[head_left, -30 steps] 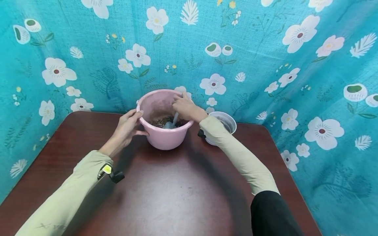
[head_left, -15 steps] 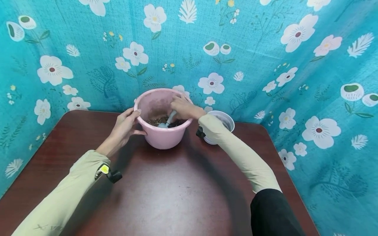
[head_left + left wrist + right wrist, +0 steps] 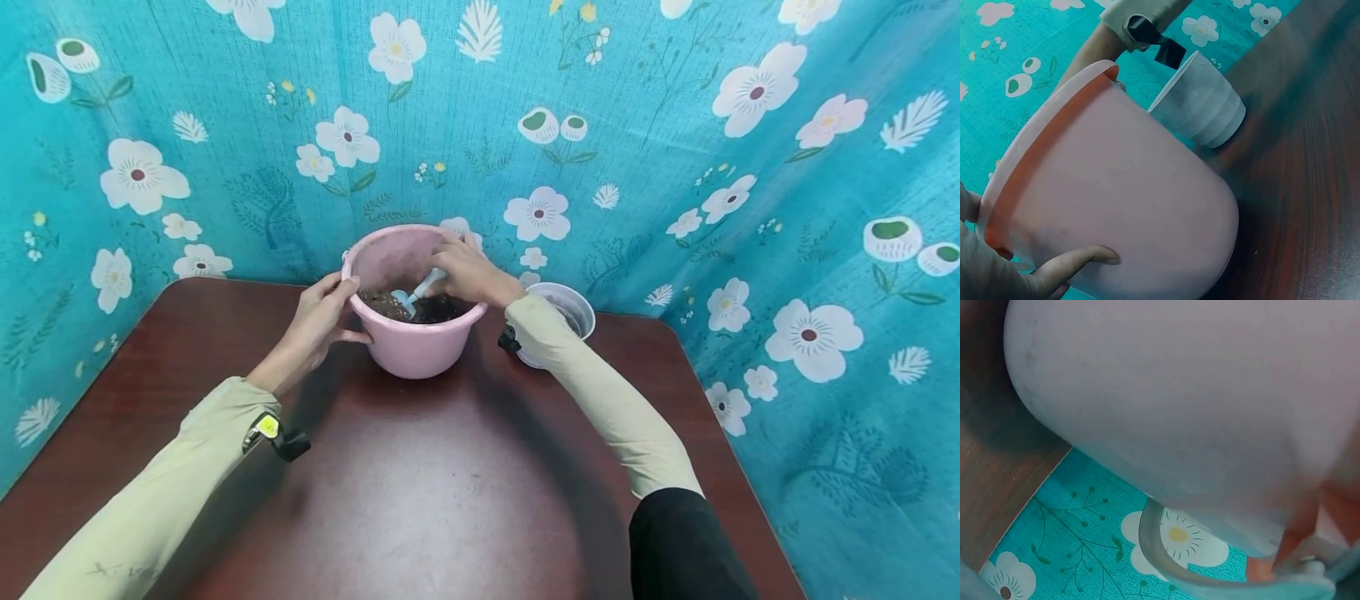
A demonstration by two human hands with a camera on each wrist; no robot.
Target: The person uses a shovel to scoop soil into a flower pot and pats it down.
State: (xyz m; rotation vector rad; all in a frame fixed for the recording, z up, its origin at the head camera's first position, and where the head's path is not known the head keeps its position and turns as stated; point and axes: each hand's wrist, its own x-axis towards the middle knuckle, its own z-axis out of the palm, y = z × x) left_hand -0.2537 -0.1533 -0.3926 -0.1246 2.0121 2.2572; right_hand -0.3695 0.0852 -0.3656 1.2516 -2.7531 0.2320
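Note:
A pink bucket (image 3: 416,354) with dark soil (image 3: 382,306) inside stands at the back of the table. My left hand (image 3: 318,321) grips its left rim, thumb on top and fingers against the outer wall; in the left wrist view one finger (image 3: 1085,257) lies along that wall. Reaching over the right rim, my right hand (image 3: 472,271) holds the handle of a small light-blue garden hand tool (image 3: 423,286). The tool's head lies at the soil, partly covered, so its exact shape is unclear. In the right wrist view the bucket's wall (image 3: 1166,394) hides my right hand.
A white pot (image 3: 581,304) stands right of the bucket, partly behind my right sleeve. The bucket's curved carrying handle (image 3: 1166,562) hangs outside. A dark red-brown table (image 3: 450,483) lies in front, and a flowered turquoise curtain (image 3: 465,100) closes the back and sides.
The tool's head has moved left through the bucket, its handle now slanting more flatly. More of the head shows above the soil. My left hand still grips the rim.

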